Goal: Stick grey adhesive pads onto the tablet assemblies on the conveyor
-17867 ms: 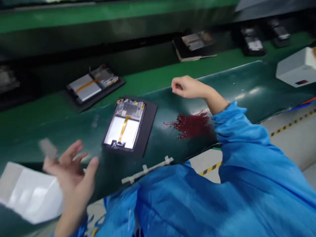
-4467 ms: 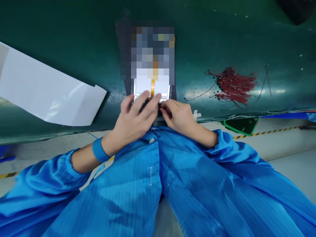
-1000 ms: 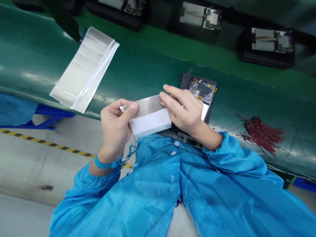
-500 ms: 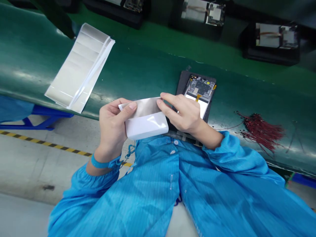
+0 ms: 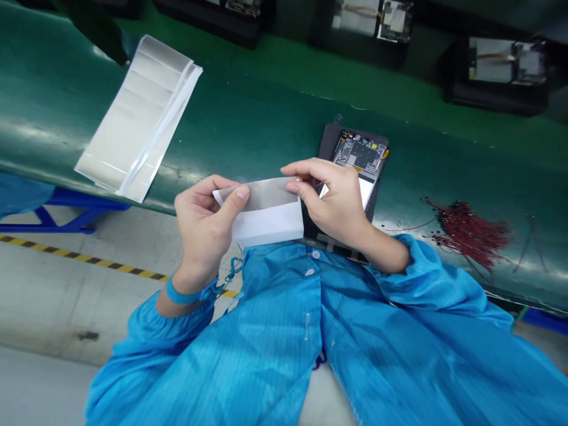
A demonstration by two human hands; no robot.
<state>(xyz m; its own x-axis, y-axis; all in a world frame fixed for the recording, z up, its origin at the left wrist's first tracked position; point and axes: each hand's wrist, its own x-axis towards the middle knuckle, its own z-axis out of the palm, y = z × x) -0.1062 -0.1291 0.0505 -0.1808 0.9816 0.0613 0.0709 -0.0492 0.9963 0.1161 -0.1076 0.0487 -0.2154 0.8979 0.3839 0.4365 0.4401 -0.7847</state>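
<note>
My left hand [image 5: 202, 222] grips a folded strip of sticker sheet [image 5: 268, 222] by its left end, thumb on the grey inner face and fingers behind. The strip's lower part is glossy white and curls up toward me. At the strip's upper right corner is my right hand [image 5: 339, 198], its thumb and forefinger closed around the edge; whether a sticker has come loose there is too small to tell. Partly behind that hand, an opened device with a bare circuit board [image 5: 362, 152] and a white battery area lies on a dark pad [image 5: 327, 142] on the green bench.
A stack of similar sticker sheets [image 5: 133, 124] lies at the left, over the bench [image 5: 248, 130] edge. To the right is a pile of thin dark red wires [image 5: 473, 234]. Several opened devices on black blocks [image 5: 494, 92] line the back. A blue stool [image 5: 66, 219] stands below left.
My right hand has shifted its fingers at the strip's upper right corner, the thumb now on the edge. The strip has tilted, and its white curled part looks flatter. The view has moved slightly.
</note>
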